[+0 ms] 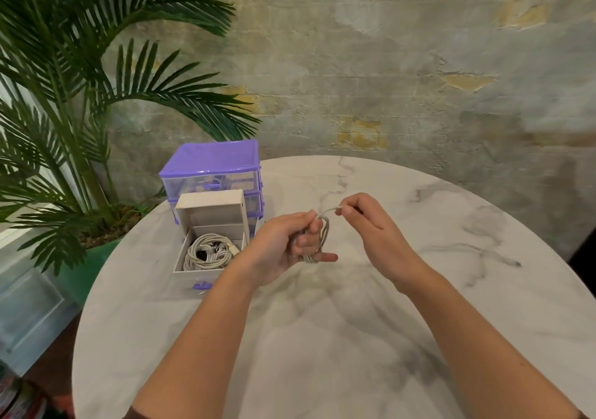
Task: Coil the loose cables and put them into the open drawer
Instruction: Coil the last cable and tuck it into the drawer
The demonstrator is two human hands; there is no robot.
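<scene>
Rough plastered wall (387,64) out back, patchy grey with yellowish flakes, and a round marble-look worktop (419,322), smooth white with grey veins, takes up most of the view. Far left there's a palm (80,80) in a green pot, floppy glossy fronds, nothing to do with the job. Next over, near the worktop's left edge, sits a purple organiser (211,168), see-through plastic walls with a purple lid, and its bottom drawer (193,275) is pulled out toward the person, presumably so stuff can drop straight in. Inside it already lies a pale coil (208,251), round loops of thin rubbery cord, with a white box (211,209) propped over the back of the drawer. Then the left hand (283,244), just right of the drawer and held above the worktop: its grip is curled round a small bundle of cable (322,238), loops wound over the fingers, which looks like using the hand as a spool to keep the loops even. The right hand (364,222) pinches the cable's loose end between thumb and fingertip, close beside the left, I'd guess to feed the last bit round. So this cable is in the hands, not yet in the drawer. Looks nearly wound to me; can't see any more loose cables lying about.
</scene>
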